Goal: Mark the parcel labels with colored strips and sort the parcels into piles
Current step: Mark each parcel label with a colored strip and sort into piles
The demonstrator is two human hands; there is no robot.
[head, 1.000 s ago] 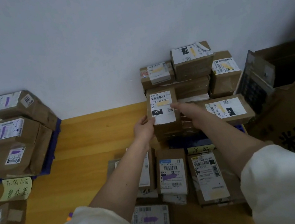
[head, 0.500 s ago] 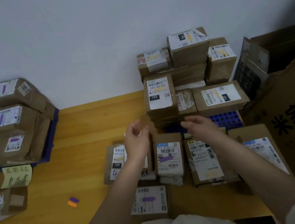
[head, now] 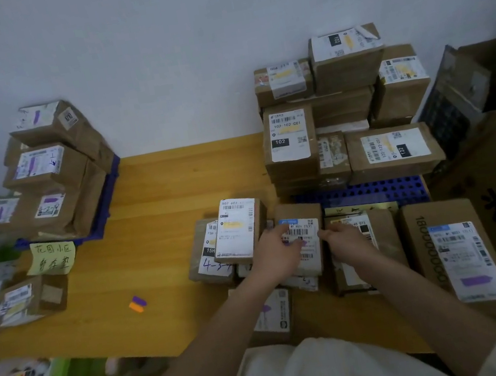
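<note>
This was a parcel sorting room: stacked cardboard parcels (head: 290, 144) with barcode labels (head: 395, 145) crowded a wooden table (head: 167, 188), and a handwritten note (head: 51, 257) tagged one pile.

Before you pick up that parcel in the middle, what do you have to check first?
1. Both hands on the middle parcel: left hand and right hand touch it. Ok.
2. Firm grip: cannot tell.
3. Its label marked purple: strip partly hidden. Cannot tell.
4. Purple pile at far left in view: ok.
5. Tabletop path bare: ok.
</note>
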